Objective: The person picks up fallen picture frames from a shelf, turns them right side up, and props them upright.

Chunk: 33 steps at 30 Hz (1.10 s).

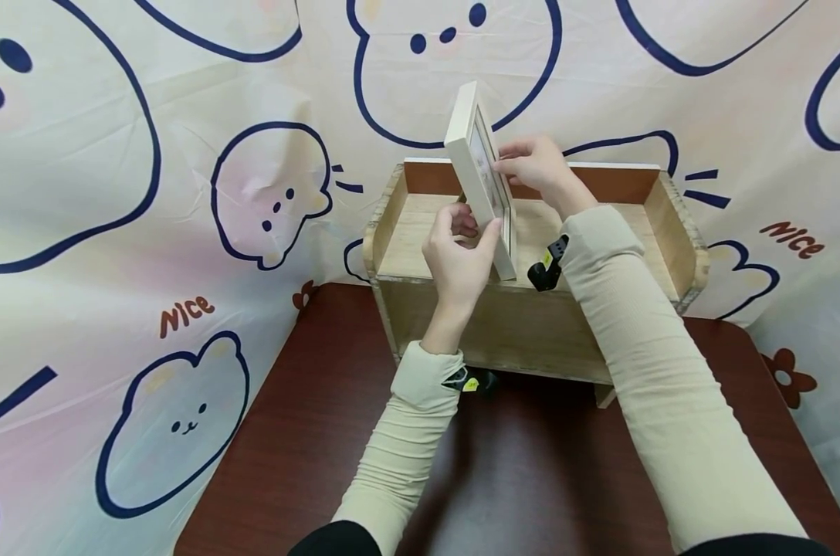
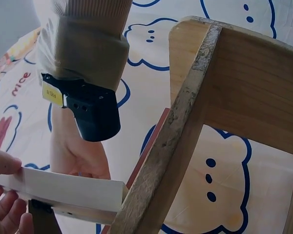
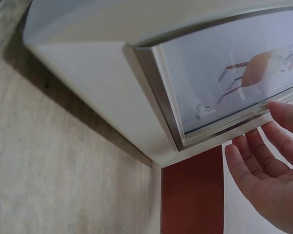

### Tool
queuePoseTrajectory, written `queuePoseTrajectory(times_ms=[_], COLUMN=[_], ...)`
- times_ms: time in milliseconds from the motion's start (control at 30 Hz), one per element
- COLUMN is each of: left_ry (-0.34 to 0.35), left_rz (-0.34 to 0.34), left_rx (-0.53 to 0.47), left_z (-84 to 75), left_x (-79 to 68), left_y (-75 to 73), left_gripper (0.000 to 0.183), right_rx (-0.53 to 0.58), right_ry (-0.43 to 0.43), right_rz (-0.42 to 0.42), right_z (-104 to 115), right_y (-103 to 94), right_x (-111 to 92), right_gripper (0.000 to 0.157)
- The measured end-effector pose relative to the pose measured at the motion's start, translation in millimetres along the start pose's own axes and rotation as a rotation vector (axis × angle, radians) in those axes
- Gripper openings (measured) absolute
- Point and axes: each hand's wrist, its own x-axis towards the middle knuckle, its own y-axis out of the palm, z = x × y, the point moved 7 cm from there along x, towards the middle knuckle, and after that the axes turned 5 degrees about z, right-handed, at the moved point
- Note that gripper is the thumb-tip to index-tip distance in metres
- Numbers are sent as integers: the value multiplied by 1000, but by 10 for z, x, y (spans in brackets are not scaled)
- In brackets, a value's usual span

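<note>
A white picture frame (image 1: pixel 477 177) stands upright, turned sideways, its lower end on the top of a small wooden shelf (image 1: pixel 420 239). My left hand (image 1: pixel 459 251) grips its near edge, with the thumb on one side and the fingers on the other in the left wrist view. Higher up, my right hand (image 1: pixel 541 166) pinches the other edge. In the right wrist view that hand (image 3: pixel 268 165) has its thumb on the front rim and its fingers behind. Behind the frame's glass is a picture (image 3: pixel 254 68) with an orange-brown shape.
The shelf has raised side walls (image 1: pixel 677 232) and a reddish-brown back strip (image 1: pixel 614 181). It stands on a dark brown table (image 1: pixel 531 463). A curtain (image 1: pixel 267 201) with blue bear outlines hangs behind. Each wrist wears a black camera (image 2: pixel 95 109).
</note>
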Motion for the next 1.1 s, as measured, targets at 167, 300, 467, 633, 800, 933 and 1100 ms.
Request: queuePoseTrajectory(times_ms=[167, 300, 467, 633, 800, 933, 1100], left_ry=[6, 16, 17, 7, -8, -14, -3], left_rz=[0, 6, 15, 34, 50, 50, 56], left_rx=[2, -1, -7, -2, 6, 6, 5], left_z=[8, 20, 46, 79, 97, 108, 118], left_x=[-3, -3, 23, 65, 81, 89, 101], left_y=[-3, -9, -33, -51, -59, -64, -67], left_gripper=[28, 28, 25, 24, 24, 23, 24], right_rx=[-7, -51, -98, -115, -97, -81, -90], right_ry=[-16, -27, -52, -83, -78, -84, -82], right_rz=[-15, -34, -77, -121, -140, -156, -173], right_z=[-13, -27, -60, -94, -129, -130, -141], right_y=[-14, -32, -100, -177, -213, -230, -259], right_x=[-31, -51, -75, -92, -106, -130, -170], right_gripper=[40, 38, 37, 33, 32, 33, 34])
